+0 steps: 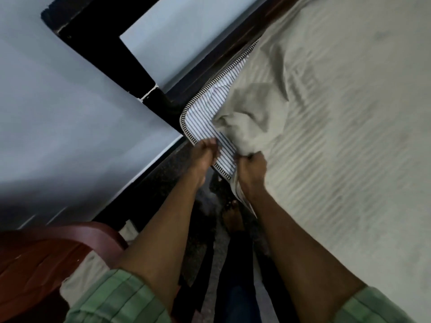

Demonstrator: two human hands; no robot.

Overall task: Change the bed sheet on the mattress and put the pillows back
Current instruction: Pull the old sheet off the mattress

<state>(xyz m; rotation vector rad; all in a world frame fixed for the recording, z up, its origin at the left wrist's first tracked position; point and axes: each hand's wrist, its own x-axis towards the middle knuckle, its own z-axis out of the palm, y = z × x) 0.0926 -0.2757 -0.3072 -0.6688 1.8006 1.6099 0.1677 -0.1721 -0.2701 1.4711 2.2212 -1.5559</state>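
Note:
A pale beige bed sheet (338,113) with faint woven stripes covers most of the mattress. At the near corner the blue-and-white striped mattress (205,117) shows bare, with a dark piped edge. The sheet's corner is bunched up just beside that bare patch. My right hand (250,169) grips the bunched sheet edge in a fist at the mattress side. My left hand (205,152) rests its fingers on the striped mattress corner. No pillows are in view.
A dark wooden bed frame (210,73) runs along the pale wall (58,101). A reddish-brown chair (46,257) with beige cloth on it stands at the lower left. Dark speckled floor (200,248) and my bare foot (233,215) lie between chair and bed.

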